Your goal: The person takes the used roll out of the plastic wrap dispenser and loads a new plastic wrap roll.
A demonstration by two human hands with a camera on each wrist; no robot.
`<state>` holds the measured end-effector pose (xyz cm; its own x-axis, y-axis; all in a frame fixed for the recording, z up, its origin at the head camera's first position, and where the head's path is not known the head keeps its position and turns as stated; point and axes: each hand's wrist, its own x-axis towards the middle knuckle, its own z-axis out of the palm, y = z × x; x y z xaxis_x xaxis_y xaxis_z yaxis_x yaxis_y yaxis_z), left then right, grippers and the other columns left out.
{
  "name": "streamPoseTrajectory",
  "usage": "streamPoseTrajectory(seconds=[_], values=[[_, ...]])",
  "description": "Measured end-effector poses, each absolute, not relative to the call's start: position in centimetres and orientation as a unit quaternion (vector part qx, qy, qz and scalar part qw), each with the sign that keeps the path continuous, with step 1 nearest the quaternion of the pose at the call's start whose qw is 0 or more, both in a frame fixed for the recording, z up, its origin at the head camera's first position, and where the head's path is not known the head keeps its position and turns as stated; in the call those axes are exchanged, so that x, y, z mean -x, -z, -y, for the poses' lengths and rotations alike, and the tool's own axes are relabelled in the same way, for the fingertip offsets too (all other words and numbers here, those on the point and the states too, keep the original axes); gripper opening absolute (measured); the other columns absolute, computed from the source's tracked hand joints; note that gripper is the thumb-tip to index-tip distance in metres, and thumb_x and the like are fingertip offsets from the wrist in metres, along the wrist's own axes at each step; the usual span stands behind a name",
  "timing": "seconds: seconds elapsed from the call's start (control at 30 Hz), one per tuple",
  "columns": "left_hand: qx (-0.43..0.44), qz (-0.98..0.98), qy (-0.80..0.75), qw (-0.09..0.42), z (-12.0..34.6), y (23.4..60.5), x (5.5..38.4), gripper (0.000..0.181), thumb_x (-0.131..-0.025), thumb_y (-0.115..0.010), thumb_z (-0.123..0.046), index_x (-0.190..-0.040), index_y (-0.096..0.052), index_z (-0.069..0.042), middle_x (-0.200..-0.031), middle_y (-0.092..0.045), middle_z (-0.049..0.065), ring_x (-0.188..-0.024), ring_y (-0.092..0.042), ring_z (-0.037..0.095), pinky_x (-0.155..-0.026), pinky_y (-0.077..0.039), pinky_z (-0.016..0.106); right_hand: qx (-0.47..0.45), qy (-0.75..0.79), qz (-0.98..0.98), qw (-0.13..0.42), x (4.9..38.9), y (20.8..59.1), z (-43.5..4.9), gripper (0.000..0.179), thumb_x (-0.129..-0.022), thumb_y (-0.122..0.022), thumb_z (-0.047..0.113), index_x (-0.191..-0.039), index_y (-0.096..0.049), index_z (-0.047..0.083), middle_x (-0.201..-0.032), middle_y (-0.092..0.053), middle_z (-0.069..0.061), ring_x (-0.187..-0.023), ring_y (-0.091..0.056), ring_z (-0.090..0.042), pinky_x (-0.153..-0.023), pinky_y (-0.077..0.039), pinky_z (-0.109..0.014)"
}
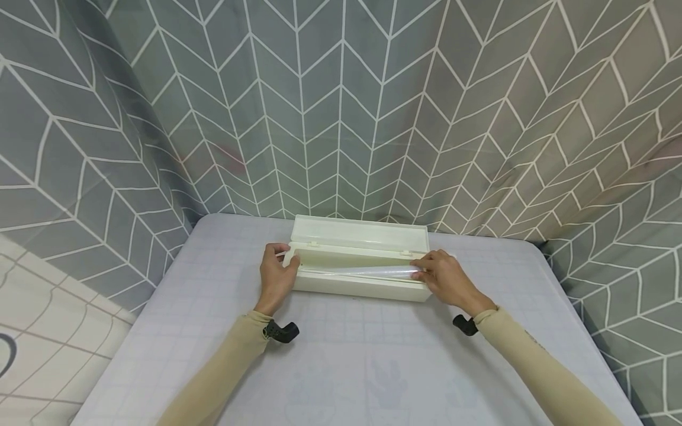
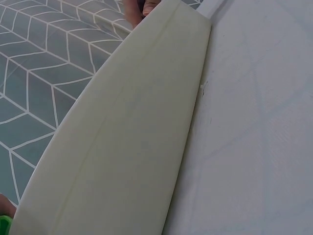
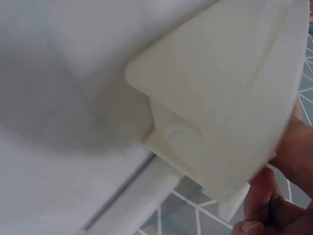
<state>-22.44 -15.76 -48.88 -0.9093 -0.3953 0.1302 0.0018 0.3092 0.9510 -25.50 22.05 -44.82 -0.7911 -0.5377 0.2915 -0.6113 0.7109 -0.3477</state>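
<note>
A long cream-white box (image 1: 362,286) lies across the table with its hinged lid (image 1: 362,234) tipped back. Inside rests a shiny, translucent roll, apparently cling film (image 1: 383,271). My left hand (image 1: 276,277) grips the box's left end, thumb at the rim. At the right end, my right hand (image 1: 446,277) has its fingertips on the roll's end and seems to pinch it. The box's front wall (image 2: 122,117) fills much of the left wrist view. In the right wrist view the box's end (image 3: 220,98) appears close up, with curled fingers (image 3: 264,196) beyond it.
The table (image 1: 341,361) has a pale, faintly checked cover. A grey curtain (image 1: 341,106) with white chevron lines hangs behind and at both sides. Something small and green (image 2: 5,224) shows at the left wrist view's lower left corner, beside a fingertip.
</note>
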Motion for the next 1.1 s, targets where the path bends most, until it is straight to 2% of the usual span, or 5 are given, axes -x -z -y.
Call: streamPoseTrajectory(seconds=[0.17,0.3,0.47,0.73,1.1], values=[[-0.123,0.796,0.568,0.171,15.8,49.1,22.5,0.029,-0.097,-0.065,-0.004,-0.123,-0.056,0.004,-0.136,-0.056,0.027,-0.123,-0.057,0.046,-0.101,-0.048,0.054,-0.310,-0.213,0.925,0.052,26.0,43.6,-21.8,0.028,-0.087,-0.087,0.017,-0.110,-0.083,0.000,-0.085,-0.075,-0.004,-0.069,-0.053,-0.010,-0.061,-0.046,-0.028],[-0.123,0.799,0.564,0.171,15.8,49.2,22.5,0.027,-0.097,-0.065,-0.004,-0.122,-0.057,0.003,-0.137,-0.056,0.027,-0.123,-0.056,0.046,-0.102,-0.047,0.054,-0.302,-0.181,0.936,0.022,26.4,42.8,-21.4,0.027,-0.085,-0.089,0.020,-0.106,-0.084,0.003,-0.086,-0.078,-0.005,-0.067,-0.057,-0.010,-0.058,-0.046,-0.029],[-0.120,0.796,0.567,0.172,15.9,49.1,22.6,0.027,-0.097,-0.066,-0.004,-0.121,-0.057,0.003,-0.136,-0.056,0.027,-0.124,-0.055,0.047,-0.105,-0.047,0.057,-0.309,-0.129,0.942,0.000,26.9,42.4,-20.9,0.017,-0.085,-0.089,0.020,-0.099,-0.087,0.010,-0.090,-0.082,-0.003,-0.076,-0.068,-0.018,-0.063,-0.055,-0.036],[-0.117,0.800,0.562,0.174,15.9,49.0,22.6,0.027,-0.096,-0.066,-0.004,-0.120,-0.058,0.003,-0.135,-0.056,0.027,-0.122,-0.056,0.047,-0.105,-0.047,0.057,-0.307,-0.104,0.946,-0.024,27.8,42.6,-20.4,0.012,-0.085,-0.090,0.018,-0.095,-0.088,0.012,-0.088,-0.083,-0.003,-0.075,-0.072,-0.021,-0.062,-0.058,-0.036],[-0.119,0.801,0.563,0.167,15.8,49.1,22.6,0.026,-0.097,-0.066,-0.005,-0.120,-0.058,0.002,-0.134,-0.056,0.025,-0.120,-0.055,0.043,-0.097,-0.045,0.050,-0.299,-0.077,0.950,-0.053,28.7,42.9,-19.8,0.005,-0.084,-0.088,0.012,-0.088,-0.088,0.016,-0.087,-0.082,0.001,-0.084,-0.076,-0.023,-0.076,-0.064,-0.042]])
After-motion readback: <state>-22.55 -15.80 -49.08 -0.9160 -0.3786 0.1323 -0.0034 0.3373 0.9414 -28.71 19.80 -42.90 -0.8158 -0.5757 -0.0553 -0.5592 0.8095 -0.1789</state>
